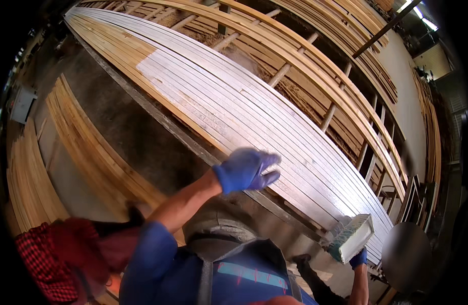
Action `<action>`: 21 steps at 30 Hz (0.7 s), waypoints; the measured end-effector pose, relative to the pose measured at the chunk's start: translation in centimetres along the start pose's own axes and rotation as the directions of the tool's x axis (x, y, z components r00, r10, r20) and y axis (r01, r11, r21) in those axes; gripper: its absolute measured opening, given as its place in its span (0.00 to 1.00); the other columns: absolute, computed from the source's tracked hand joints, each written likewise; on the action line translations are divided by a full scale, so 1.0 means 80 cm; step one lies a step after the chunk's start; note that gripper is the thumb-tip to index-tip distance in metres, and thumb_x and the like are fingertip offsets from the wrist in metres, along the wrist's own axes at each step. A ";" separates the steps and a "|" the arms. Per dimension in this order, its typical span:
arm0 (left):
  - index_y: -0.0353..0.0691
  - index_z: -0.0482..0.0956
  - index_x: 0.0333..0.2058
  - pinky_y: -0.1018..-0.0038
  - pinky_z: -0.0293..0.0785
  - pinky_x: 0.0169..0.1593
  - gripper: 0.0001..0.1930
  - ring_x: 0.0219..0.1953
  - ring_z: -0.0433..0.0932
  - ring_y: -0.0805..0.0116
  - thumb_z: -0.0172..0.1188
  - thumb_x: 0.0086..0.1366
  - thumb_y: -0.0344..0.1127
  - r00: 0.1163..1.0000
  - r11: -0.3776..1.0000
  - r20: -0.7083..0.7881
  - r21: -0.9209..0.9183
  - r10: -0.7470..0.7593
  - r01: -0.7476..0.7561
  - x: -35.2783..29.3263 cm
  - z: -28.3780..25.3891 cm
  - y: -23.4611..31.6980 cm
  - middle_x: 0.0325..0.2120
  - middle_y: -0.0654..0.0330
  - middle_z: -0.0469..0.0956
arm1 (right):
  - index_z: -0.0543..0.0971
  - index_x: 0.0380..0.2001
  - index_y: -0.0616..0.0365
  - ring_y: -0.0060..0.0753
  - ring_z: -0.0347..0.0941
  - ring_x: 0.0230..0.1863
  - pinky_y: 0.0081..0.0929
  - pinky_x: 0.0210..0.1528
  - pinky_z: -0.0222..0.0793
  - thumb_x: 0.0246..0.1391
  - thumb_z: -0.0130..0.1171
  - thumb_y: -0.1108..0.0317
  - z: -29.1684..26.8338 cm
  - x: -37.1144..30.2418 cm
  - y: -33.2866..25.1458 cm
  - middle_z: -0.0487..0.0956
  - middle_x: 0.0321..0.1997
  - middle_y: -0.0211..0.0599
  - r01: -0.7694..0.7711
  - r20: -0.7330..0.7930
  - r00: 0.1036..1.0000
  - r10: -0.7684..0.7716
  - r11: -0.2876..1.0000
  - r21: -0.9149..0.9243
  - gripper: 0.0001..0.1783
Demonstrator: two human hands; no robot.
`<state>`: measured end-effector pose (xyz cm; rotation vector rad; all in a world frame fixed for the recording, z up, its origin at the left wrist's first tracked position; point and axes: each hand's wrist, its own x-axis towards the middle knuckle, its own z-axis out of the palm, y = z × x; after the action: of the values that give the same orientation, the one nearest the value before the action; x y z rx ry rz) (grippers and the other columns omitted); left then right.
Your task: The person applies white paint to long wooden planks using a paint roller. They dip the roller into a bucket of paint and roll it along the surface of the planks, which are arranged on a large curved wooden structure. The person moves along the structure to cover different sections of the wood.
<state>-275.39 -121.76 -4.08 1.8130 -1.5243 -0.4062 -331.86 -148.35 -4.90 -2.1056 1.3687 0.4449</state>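
Left hand [245,170], in a blue glove, fingers curled loosely together and holding nothing, hovers at the near edge of the white-painted slats [254,117]. Right hand [359,258], also gloved, grips a wide paint brush [351,237] at the slats' lower end. Bare wooden strips [86,137] lie stacked beyond a dark gap.

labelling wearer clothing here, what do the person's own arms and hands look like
Both hands wear blue gloves: the left hand glove ends at the wrist, the right hand glove shows only in part. The left forearm is bare up to a blue short sleeve. No sleeve shows on the right forearm.
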 end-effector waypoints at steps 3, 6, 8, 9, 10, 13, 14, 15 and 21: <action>0.39 0.74 0.50 0.63 0.74 0.44 0.25 0.43 0.78 0.56 0.50 0.63 0.53 0.999 0.945 0.047 0.327 -0.009 -0.007 0.045 0.012 -0.001 0.44 0.53 0.78 | 0.69 0.56 0.55 0.34 0.68 0.59 0.35 0.58 0.64 0.58 0.47 0.57 0.000 -0.029 0.066 0.73 0.58 0.40 0.041 0.035 0.998 -0.045 0.993 0.114 0.24; 0.39 0.75 0.49 0.63 0.74 0.42 0.25 0.41 0.78 0.56 0.52 0.61 0.52 0.985 0.929 0.159 0.348 0.071 -0.123 0.021 -0.001 0.049 0.40 0.54 0.79 | 0.76 0.49 0.52 0.38 0.73 0.53 0.36 0.50 0.70 0.53 0.52 0.56 0.004 -0.016 -0.007 0.78 0.51 0.41 0.153 -0.028 0.985 -0.170 0.940 -0.306 0.21; 0.43 0.77 0.46 0.62 0.74 0.43 0.22 0.41 0.78 0.56 0.54 0.60 0.52 0.936 0.986 0.311 -0.055 0.165 -0.156 -0.023 0.021 0.027 0.39 0.53 0.80 | 0.81 0.39 0.52 0.45 0.78 0.42 0.37 0.40 0.74 0.46 0.59 0.56 0.000 0.008 -0.048 0.82 0.38 0.42 0.184 -0.011 0.979 -0.206 0.897 -0.402 0.17; 0.44 0.77 0.46 0.62 0.74 0.43 0.21 0.41 0.79 0.55 0.55 0.60 0.50 0.913 0.994 0.394 -0.019 0.104 -0.105 -0.050 0.019 0.016 0.40 0.53 0.79 | 0.82 0.35 0.53 0.48 0.78 0.37 0.38 0.37 0.74 0.44 0.61 0.57 0.001 0.017 -0.066 0.82 0.33 0.41 0.214 -0.056 0.965 -0.258 0.888 -0.408 0.16; 0.45 0.78 0.46 0.63 0.74 0.44 0.20 0.41 0.79 0.55 0.56 0.60 0.49 0.877 0.997 0.479 0.033 0.049 -0.074 -0.067 0.007 -0.004 0.41 0.53 0.79 | 0.82 0.31 0.53 0.51 0.79 0.33 0.39 0.33 0.74 0.41 0.63 0.57 0.016 0.029 -0.083 0.82 0.28 0.41 0.240 -0.114 0.944 -0.309 0.883 -0.403 0.14; 0.45 0.78 0.46 0.64 0.75 0.45 0.19 0.41 0.80 0.54 0.58 0.60 0.47 0.948 0.974 0.301 0.223 -0.108 0.041 -0.113 -0.056 -0.079 0.41 0.53 0.79 | 0.81 0.35 0.53 0.47 0.79 0.38 0.39 0.37 0.74 0.41 0.63 0.59 0.073 0.071 -0.173 0.82 0.33 0.43 0.180 -0.147 0.977 -0.151 0.962 0.207 0.16; 0.44 0.78 0.45 0.64 0.76 0.45 0.19 0.40 0.80 0.54 0.58 0.59 0.47 0.975 0.969 0.169 0.222 -0.144 0.104 -0.136 -0.073 -0.111 0.41 0.53 0.80 | 0.80 0.38 0.53 0.45 0.79 0.39 0.39 0.38 0.73 0.41 0.64 0.59 0.080 0.086 -0.229 0.82 0.35 0.43 0.130 -0.101 0.990 -0.103 0.938 0.320 0.18; 0.43 0.79 0.44 0.65 0.76 0.45 0.18 0.40 0.80 0.54 0.59 0.59 0.45 0.983 0.974 0.106 0.187 -0.153 0.131 -0.145 -0.094 -0.127 0.40 0.53 0.80 | 0.76 0.44 0.59 0.44 0.77 0.44 0.39 0.45 0.72 0.50 0.52 0.61 0.092 0.097 -0.287 0.80 0.42 0.46 0.043 0.030 0.996 -0.089 0.714 0.699 0.20; 0.38 0.80 0.42 0.68 0.75 0.49 0.12 0.43 0.80 0.56 0.60 0.60 0.34 0.988 0.964 -0.118 0.234 -0.097 0.123 -0.144 -0.335 -0.244 0.40 0.51 0.80 | 0.81 0.16 0.52 0.48 0.75 0.22 0.41 0.26 0.70 0.44 0.55 0.58 0.200 0.194 -0.630 0.76 0.18 0.45 0.506 0.135 0.844 -0.520 0.685 -0.525 0.12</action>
<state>-246.83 -101.50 -1.52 2.0800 -1.4540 -0.1786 -279.07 -134.04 -11.52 -2.8409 0.6171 0.6174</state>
